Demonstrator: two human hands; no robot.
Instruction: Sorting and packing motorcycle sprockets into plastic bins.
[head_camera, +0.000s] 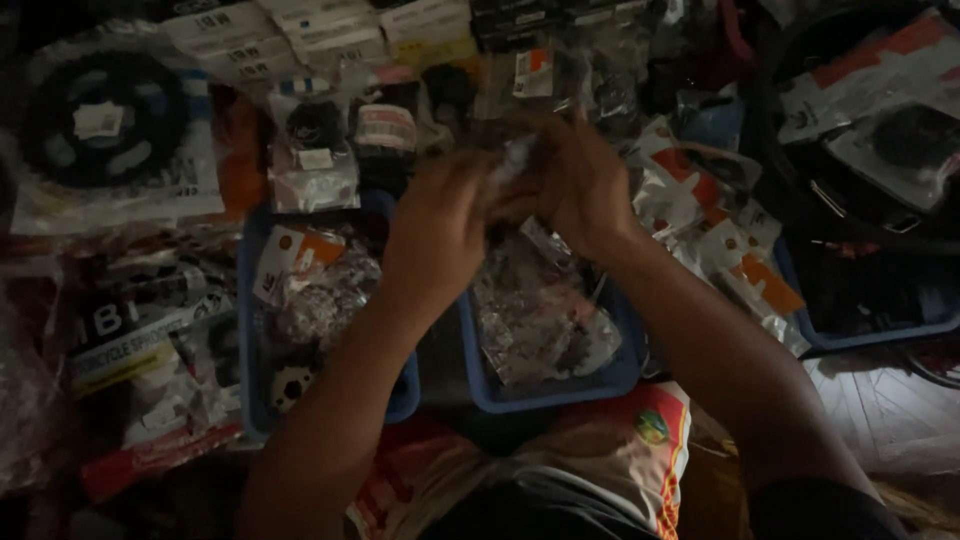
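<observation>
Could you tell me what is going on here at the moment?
A person's left hand and right hand are raised together, both gripping a small clear plastic packet between them. Below the hands sit two blue trays filled with more bagged metal parts. A large black sprocket in packaging lies at the far left, and stacked white boxes run along the top. The light is dim, so the packet's contents cannot be made out.

The small packet (515, 160) between the two hands is blurred, and the fingers (560, 135) cover most of it, so its contents cannot be told. The left forearm (340, 400) hides part of the left tray (250, 300). The bags in the middle tray (545, 395) are too dim to make out. The right tray (870, 335) and the sprocket pack (100, 130) run off the picture's edges.
</observation>
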